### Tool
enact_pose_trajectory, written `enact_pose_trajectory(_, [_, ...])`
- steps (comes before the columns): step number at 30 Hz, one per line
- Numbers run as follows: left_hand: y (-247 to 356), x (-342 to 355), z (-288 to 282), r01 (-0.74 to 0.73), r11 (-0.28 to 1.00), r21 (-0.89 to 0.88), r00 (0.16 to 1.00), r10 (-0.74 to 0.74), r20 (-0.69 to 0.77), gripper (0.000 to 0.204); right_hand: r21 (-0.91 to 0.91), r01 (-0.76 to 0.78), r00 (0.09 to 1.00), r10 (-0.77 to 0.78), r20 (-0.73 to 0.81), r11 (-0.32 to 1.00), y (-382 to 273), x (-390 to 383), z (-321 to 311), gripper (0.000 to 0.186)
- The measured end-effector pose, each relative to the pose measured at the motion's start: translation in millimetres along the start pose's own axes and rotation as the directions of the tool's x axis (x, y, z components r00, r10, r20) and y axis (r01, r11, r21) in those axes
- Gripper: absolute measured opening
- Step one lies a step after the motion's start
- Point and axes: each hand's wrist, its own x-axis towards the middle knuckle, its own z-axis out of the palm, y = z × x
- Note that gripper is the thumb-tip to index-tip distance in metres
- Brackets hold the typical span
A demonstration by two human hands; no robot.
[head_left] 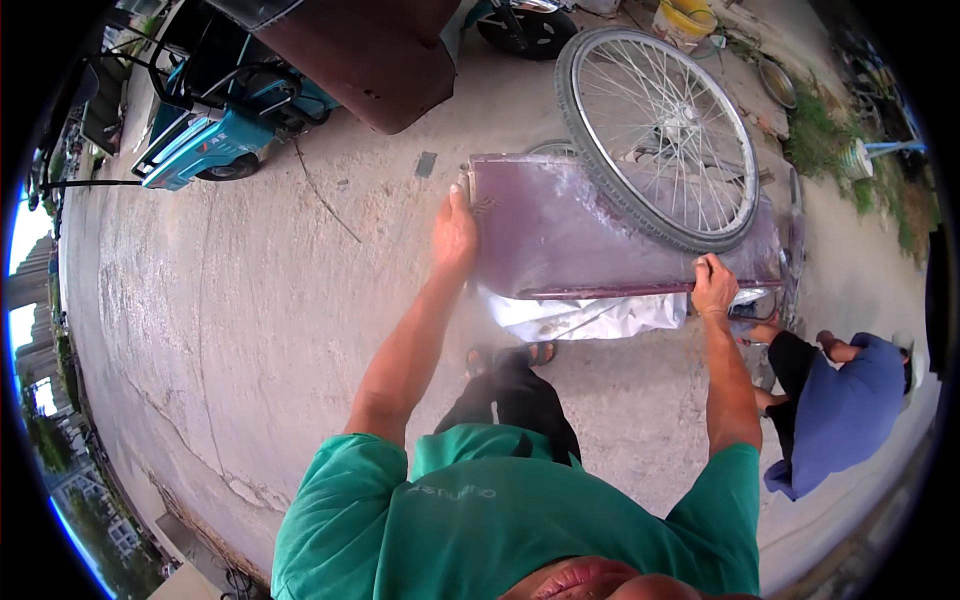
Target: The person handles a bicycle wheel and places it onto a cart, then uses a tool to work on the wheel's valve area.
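Green shirt cloth (560, 510) on the person's own chest lies nearest the camera, and both forearms reach out beyond it to a maroon panel (540, 225) in front of the legs, over the concrete ground (270, 300). The panel's long axis runs from left to right across the person's front, its long near edge facing the body. The left hand (457, 238) is at the short left end, so the panel lies to the right of its palm; the thumb points up along the edge, but whether the other fingers wrap behind it or just press flat cannot be told. The right hand (713, 287) is at the near edge, well toward the right end, its fingers curled tight over the rim, so the panel's surface lies mostly ahead and to the left of them. A spoked wheel (682, 120) overlaps the panel's right half, its tyre coming down just beside the right knuckles; that hand is clearly the nearer one to it, though whether they touch is unclear. A white sheet (590, 318) shows below the near edge, and a co-worker in a blue top (850, 410) bends close by the panel's right end.
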Motion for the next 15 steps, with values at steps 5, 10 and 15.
enact_pose_trajectory(5, [-11.4, 15.9, 5.8, -0.129, 0.987, 0.097, 0.991, 0.131, -0.02, 0.067, 0.021, -0.015, 0.996, 0.013, 0.086, 1.0, 11.7, -14.5, 7.5, 0.029])
enact_pose_trajectory(10, [-9.0, 10.7, -11.8, -0.073, 0.995, 0.066, 0.997, 0.073, 0.001, 0.064, -0.062, -0.019, 0.996, 0.024, 0.083, 0.998, -15.4, -19.4, -4.6, 0.032])
enact_pose_trajectory(15, [-7.2, -6.2, -14.5, -0.103, 0.984, 0.143, 0.994, 0.108, -0.026, 0.052, -0.101, 0.064, 0.993, -0.054, 0.105, 0.993, -26.3, -14.6, -8.4, 0.037])
